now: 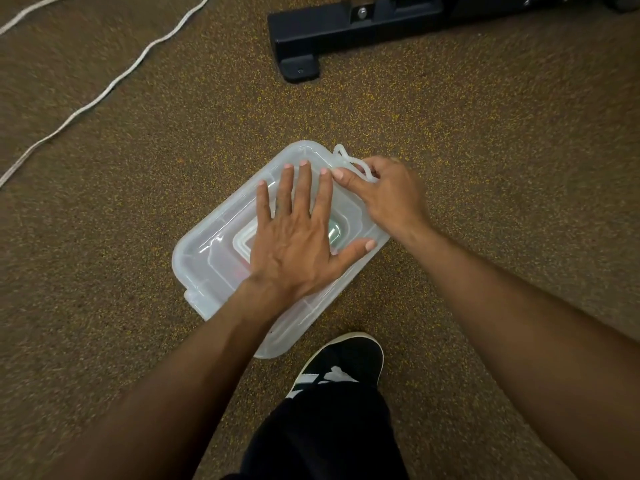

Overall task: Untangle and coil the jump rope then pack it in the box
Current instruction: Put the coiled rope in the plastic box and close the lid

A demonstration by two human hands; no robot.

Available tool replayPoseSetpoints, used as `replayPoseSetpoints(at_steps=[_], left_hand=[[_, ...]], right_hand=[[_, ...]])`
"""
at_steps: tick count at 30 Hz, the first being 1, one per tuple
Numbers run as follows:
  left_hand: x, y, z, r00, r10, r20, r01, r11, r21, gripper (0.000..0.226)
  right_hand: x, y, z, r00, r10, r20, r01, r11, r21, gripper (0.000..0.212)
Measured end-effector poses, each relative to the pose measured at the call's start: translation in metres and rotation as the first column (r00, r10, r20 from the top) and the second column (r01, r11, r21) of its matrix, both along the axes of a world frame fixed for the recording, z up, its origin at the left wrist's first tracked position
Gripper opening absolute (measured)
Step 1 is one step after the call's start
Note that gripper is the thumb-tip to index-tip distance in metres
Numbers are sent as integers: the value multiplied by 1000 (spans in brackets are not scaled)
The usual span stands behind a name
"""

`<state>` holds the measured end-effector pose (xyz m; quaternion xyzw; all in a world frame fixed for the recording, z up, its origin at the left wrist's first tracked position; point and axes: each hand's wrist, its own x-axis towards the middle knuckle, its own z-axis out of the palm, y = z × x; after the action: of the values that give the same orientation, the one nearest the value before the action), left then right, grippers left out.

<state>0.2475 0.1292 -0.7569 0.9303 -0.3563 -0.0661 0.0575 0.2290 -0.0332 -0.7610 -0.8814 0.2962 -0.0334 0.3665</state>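
A translucent plastic box [204,261] lies on the speckled floor with its lid on. Faint reddish and green shapes show through the lid; I cannot tell whether they are the jump rope. My left hand [294,244] rests flat on the lid, fingers spread, holding nothing. My right hand [388,199] is at the box's far right end, with its fingers closed around the white latch [343,155] that sticks out from the rim there.
A white cord [104,91] runs across the floor at the upper left. The black base of a machine [329,32] stands beyond the box. My black shoe [346,365] is planted just below the box's near end.
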Motion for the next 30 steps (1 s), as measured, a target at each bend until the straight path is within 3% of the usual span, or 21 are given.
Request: replayPoseSetpoints(at_steps=[6,9,17,26,30], left_hand=[[-1,-3,2,1000,-5,-8,5,999,42,131],[0,-4,2,1000,7,-13,-6,999,45,129],[-1,-5,1,1000,8,1,-8,999,39,129],[-3,-1,2,1000,4,-1,-4,999,-34,126],[-2,11,7,997,-43,-70,27,976,-214,97]], right_hand=[[-7,2,5,1000,8,-15,-5,988,154,41],[-11,0,7,998,44,-35,-38,985,171,42],[-11,7,6,996,66,-52,-67,997,-33,37],[-17,15,3,995,98,-32,-99,995,-21,49],[-22,23,18,986,164,3,-160,969,-186,55]])
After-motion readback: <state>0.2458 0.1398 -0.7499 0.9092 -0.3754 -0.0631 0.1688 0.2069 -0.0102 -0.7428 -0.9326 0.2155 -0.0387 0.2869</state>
